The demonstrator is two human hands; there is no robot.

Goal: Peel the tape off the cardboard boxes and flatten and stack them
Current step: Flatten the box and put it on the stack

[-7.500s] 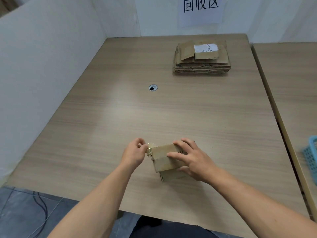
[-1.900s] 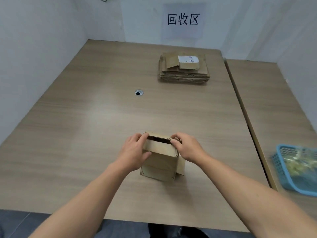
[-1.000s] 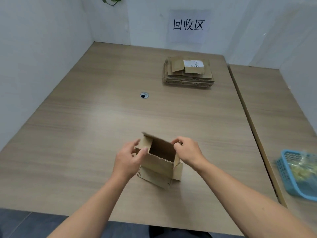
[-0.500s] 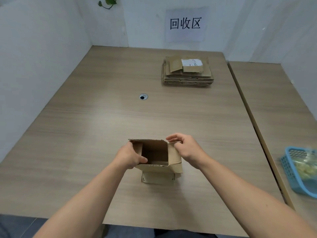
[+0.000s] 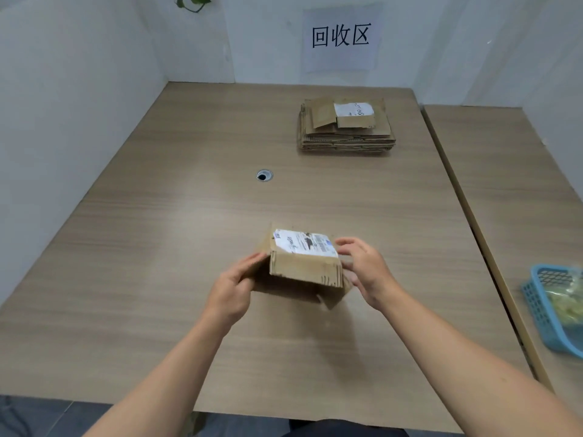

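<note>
Hands, seen from the head camera, met around a small cardboard box (image 5: 304, 268) near the front middle of a wooden table (image 5: 189, 247). The left hand (image 5: 232, 290) held the box's left end, its fingers along the side face and its thumb seemingly underneath, though that part was hidden. The right hand (image 5: 366, 272) was spread and relaxed just beside the right end, gripping nothing; whether it touched the cardboard could not be told. The box sat tilted with a white shipping label (image 5: 304, 244) facing up, and it looked lifted off the table. The step appeared to be collapsing the opened box. It would likely go best by pushing opposite corners inward so the walls folded along their existing creases, with any loose flaps tucked flat first. A stack of flattened boxes (image 5: 345, 127) lay at the far right of the table, well apart from the hands, with bare tabletop between. A round cable hole (image 5: 264, 175) sat in the middle left of the table, off that path. White walls closed the left and far sides, and a paper sign (image 5: 340, 36) hung on the far one. A blue basket (image 5: 542, 310) stood on a second table (image 5: 520, 184) to the right, near its front edge. A wide sweep of the right elbow could knock it.
</note>
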